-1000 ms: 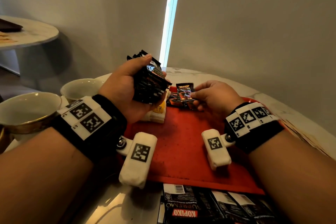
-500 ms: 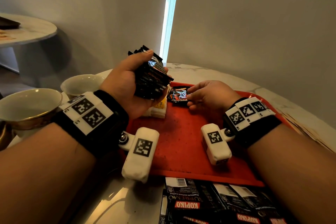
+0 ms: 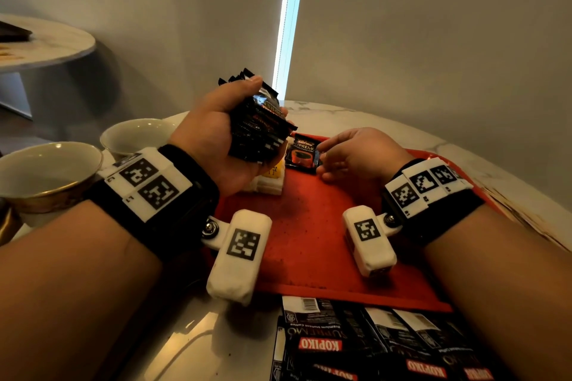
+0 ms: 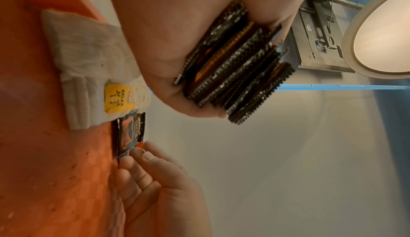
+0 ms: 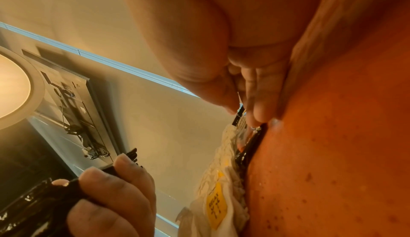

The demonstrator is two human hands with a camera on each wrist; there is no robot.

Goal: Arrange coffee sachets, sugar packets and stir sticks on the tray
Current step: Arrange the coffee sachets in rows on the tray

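Hands over a red tray [image 3: 309, 241]. Left hand [image 3: 213, 139] still clenches a sachet stack [image 3: 257, 130], unmoved. Right hand [image 3: 356, 155] pinches one sachet [image 3: 302, 154], now set flatter at the tray's far edge beside white packets [image 3: 267, 184].

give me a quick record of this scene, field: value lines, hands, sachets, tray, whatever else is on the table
left hand: grips a stack of black coffee sachets, raised above the tray
right hand: pinches one sachet at the tray's far edge
tray: red, on a marble table
white packets: on the tray's far left, yellow label
cups: two, left of the tray
Kopiko strip: table, near side
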